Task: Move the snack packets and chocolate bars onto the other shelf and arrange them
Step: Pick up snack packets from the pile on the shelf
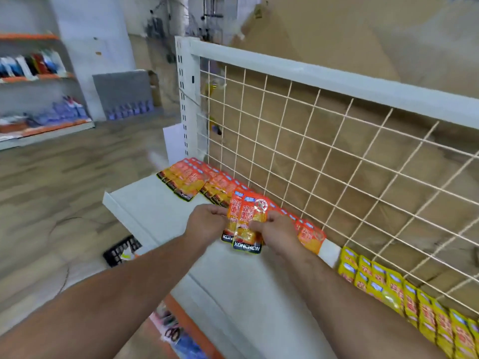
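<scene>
Two orange packets (245, 226), fanned one over the other with the labels up, are held just above the white shelf (145, 203) near its back. The left hand (207, 221) has their left edge, fingers (220, 211) curled and pinched on the foil. The right hand (276, 230) has the right edge, fingers (258, 225) clamped on it the same way. Both hands grip the one pair, likely to square it up and steer it down flat rather than drop it. Right behind the pair, an orange row (223, 182) runs overlapped along the wire grid (337, 164). The grid props the packets so they lean back with fronts showing and each one holds up the next. A loose orange bunch (181, 181) at the far left end lies flatter and pokes out from the line, so it probably needs tidying. Further right, yellow packets (388, 288) stand in two tiers against the same grid. A white divider (329, 251) splits them from the orange, so the sorting looks to be by colour. The held pair looks headed for the orange section, but I cannot tell whether into the row or in front of it. No chocolate bars are visible. The task looks partly done, with the arranging step in hand. One risk is that nudging the leaning row topples it. A black crate (121, 251) sits on the floor to the left below the shelf, its contents unclear.
</scene>
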### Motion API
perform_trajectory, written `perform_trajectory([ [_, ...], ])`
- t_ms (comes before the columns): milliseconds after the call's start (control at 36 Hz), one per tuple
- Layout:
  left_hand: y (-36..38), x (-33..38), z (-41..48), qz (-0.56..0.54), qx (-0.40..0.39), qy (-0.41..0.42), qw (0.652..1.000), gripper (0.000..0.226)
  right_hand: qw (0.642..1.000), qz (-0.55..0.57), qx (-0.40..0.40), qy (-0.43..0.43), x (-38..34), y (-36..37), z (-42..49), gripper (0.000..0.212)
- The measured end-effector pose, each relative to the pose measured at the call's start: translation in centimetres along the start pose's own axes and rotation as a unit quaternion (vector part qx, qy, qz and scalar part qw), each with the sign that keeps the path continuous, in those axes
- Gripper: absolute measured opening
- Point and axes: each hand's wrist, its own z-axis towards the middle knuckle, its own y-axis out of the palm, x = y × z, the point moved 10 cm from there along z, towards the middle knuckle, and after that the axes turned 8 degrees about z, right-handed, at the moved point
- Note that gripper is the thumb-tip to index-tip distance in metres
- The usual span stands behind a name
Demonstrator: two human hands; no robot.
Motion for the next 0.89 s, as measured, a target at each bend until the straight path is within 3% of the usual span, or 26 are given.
perform_trajectory([
  [83,-2.0,0.0,3.8,0.073,-0.014,0.019,0.997,0.013,0.999,0.021,0.033,0.004,-0.1,2.7,1.5,0.019],
  [194,-4.5,-0.2,8.1,0.122,-0.034,0.032,0.991,0.019,0.998,-0.006,0.063,0.009,-0.9,6.3,3.2,0.024],
  [250,-5.5,-0.3,10.1,0.147,-0.046,0.041,0.987,0.019,0.997,-0.022,0.076,0.014,-1.2,7.7,4.3,0.014],
  [556,-8.0,-2.0,17.7,0.160,-0.084,0.046,0.983,0.012,0.989,0.053,0.124,0.067,-0.5,12.3,6.7,0.010],
  [889,-7.6,-0.3,19.2,0.294,-0.106,0.147,0.938,0.018,0.982,-0.003,0.175,0.072,-0.6,13.0,7.4,0.015],
])
